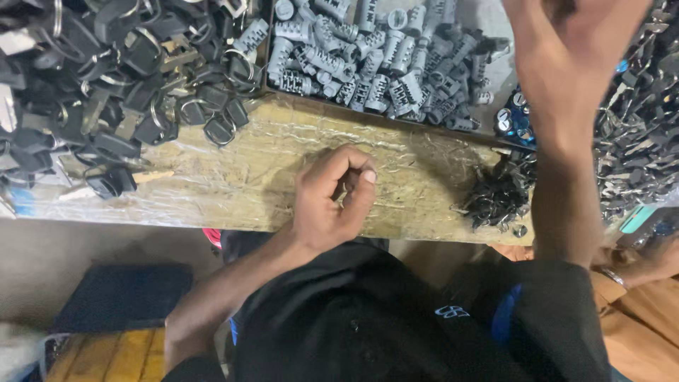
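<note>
1. Head view: The left hand rests near the middle of the surface, which is covered in crinkly clear wrap. Its fingers are curled in and pinch a small grey metal piece against the thumb. Only a thin bit of the piece shows, so nobody can tell which way its long side runs or where it points.

2. Head view: The right hand is lifted high over the far right part of the surface. It is seen from the back and its fingertips are cut off by the top edge, so it is not clear if the fingers are spread or pressed together. Nothing shows in it.

3. Head view: The box of grey lock cylinders sits at the far edge, straight ahead of the left hand and just left of the right hand. The cylinders lie every which way, so their long sides point in many directions. The right hand is nearer to them.

4. Head view: A heap of black-headed keys lies to the far left, well apart from both hands. One key lies alone, with its blade pointing right, toward the left hand.

5. Head view: A small dark pile of tiny metal parts sits to the right of the left hand, near the right forearm. More silver keys fill the right edge.
</note>
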Demonstrator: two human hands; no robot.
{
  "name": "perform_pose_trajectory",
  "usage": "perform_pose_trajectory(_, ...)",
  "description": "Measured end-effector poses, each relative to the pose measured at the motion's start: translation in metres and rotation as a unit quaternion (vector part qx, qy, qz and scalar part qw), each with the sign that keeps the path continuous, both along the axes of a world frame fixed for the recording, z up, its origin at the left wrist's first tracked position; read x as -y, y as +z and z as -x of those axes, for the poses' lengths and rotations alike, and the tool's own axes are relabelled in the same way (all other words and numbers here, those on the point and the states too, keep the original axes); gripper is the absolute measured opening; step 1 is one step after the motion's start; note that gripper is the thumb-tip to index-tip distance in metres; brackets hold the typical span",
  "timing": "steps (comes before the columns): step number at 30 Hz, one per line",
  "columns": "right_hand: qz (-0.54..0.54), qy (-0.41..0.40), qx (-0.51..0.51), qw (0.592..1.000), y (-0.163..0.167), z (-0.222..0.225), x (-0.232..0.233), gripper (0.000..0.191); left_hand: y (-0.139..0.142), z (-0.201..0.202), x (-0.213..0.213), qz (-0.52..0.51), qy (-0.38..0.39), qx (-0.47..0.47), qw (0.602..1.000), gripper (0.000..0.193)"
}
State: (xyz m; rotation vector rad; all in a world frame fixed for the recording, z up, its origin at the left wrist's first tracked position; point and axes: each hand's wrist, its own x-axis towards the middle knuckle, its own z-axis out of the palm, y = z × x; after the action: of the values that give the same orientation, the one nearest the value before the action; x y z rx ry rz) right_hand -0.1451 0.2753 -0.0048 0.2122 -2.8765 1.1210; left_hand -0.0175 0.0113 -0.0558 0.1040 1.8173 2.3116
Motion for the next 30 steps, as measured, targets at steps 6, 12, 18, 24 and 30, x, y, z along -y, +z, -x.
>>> perform_pose_trajectory(6,0.168,-0.054,0.101,0.979,0.047,-0.117,0.069,0.013,0.017,-0.003,-0.008,-0.105,-0.051,0.111,0.987,0.001)
perform_pose_trajectory(12,0.119,-0.118,-0.062,0.984,0.017,-0.172,0.101,0.014,0.037,-0.016,-0.028,-0.041,0.017,-0.038,0.998,0.009)
perform_pose_trajectory(18,0.144,-0.166,-0.079,0.972,0.009,-0.189,0.111,0.011,0.038,-0.028,-0.031,0.000,0.046,-0.083,0.996,0.008)
perform_pose_trajectory(24,0.169,-0.171,-0.056,0.969,0.017,-0.191,0.117,0.007,0.037,-0.034,-0.029,0.040,0.084,-0.158,0.983,0.010)
perform_pose_trajectory(30,0.347,-0.177,0.058,0.919,0.022,-0.185,0.117,0.008,0.033,-0.030,-0.023,0.014,0.078,-0.133,0.988,0.005)
